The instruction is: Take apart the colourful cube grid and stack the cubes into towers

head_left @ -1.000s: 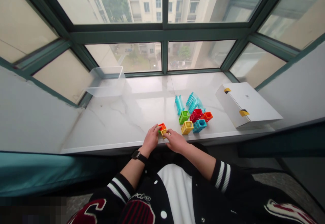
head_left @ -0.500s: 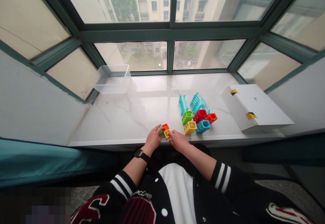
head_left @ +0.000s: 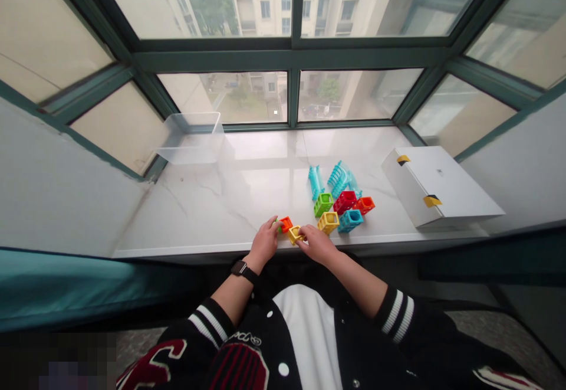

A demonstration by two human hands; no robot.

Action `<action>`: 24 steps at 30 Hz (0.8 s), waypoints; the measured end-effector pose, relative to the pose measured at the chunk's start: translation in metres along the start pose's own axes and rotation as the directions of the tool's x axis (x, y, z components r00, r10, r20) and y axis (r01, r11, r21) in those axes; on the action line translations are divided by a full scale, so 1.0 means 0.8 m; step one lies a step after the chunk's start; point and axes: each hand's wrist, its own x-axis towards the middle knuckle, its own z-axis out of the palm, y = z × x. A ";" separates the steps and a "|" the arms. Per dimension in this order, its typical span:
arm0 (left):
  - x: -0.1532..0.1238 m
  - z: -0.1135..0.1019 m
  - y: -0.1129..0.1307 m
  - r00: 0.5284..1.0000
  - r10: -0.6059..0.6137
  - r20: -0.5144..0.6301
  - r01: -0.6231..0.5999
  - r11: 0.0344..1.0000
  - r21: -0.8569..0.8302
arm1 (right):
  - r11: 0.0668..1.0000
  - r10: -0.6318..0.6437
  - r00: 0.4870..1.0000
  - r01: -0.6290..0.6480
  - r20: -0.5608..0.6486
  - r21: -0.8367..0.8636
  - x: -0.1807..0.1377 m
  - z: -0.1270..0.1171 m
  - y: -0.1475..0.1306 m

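Observation:
Near the front edge of the sill, my left hand [head_left: 265,240] is closed with its fingertips on a small green block [head_left: 278,225], mostly covered by the fingers. An orange block [head_left: 286,223] sits against the green one; whether they are joined I cannot tell. My right hand [head_left: 319,243] pinches a yellow hollow block [head_left: 294,235], tilted and just to the right of the orange block. Close by on the right stand a second yellow block [head_left: 328,222], a lime-green block [head_left: 323,205], a blue block [head_left: 351,220], a red block [head_left: 345,202] and another orange block [head_left: 365,205].
Translucent blue track pieces [head_left: 316,182] lie behind the blocks, one of them curved [head_left: 341,179]. A clear plastic bin [head_left: 190,153] stands at the back left of the marble-look sill [head_left: 207,201]. On the right is a white box [head_left: 446,186] with yellow-black tabs. Windows enclose the back.
My right hand has moved slightly right, drawing the yellow block away from the orange one and tilting it. The left hand stays on the green block. The view has shifted a little.

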 end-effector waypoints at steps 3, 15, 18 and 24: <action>0.003 -0.003 0.000 1.000 0.012 0.002 -0.012 1.000 -0.018 | 0.988 -0.060 0.997 0.068 -0.056 0.142 -0.007 -0.005 0.006; -0.007 -0.039 0.048 0.982 0.190 -0.003 -0.185 0.949 -0.257 | 0.911 -0.145 0.968 0.212 -0.204 0.355 -0.034 -0.037 -0.014; -0.014 -0.041 0.065 0.993 0.118 0.028 -0.101 0.929 -0.356 | 0.907 -0.147 0.967 0.216 -0.208 0.363 -0.031 -0.039 -0.019; -0.013 -0.048 0.080 0.999 -0.010 0.031 0.025 0.844 -0.535 | 0.881 -0.181 0.960 0.255 -0.215 0.399 -0.029 -0.037 -0.030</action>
